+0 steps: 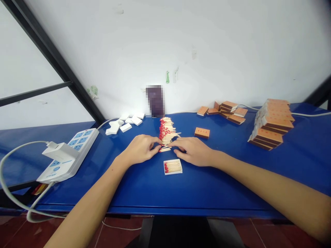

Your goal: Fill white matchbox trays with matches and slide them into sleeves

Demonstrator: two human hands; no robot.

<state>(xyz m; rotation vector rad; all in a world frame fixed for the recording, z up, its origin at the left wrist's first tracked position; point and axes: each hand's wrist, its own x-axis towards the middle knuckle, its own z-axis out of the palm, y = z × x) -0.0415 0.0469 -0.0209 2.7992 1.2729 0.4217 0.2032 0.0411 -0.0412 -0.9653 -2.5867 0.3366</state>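
Note:
A heap of red-headed matches (165,128) lies on the blue table, heads to the left. At its near end, my left hand (141,148) has thumb and index finger curled around some match heads. Across from it, my right hand (195,151) reaches in from the right, index fingertip at the bare stick ends, thumb held apart from that finger. A few loose matches (165,149) lie between the two hands. Just in front sits a white matchbox tray (180,171) holding a row of matches, heads left.
White trays (126,127) are scattered at the back left. One orange matchbox (202,133) lies right of the heap, with more matchboxes (227,111) behind and a stack of them (271,124) farther right. A power strip (85,144) with a plugged-in charger and cables occupies the left.

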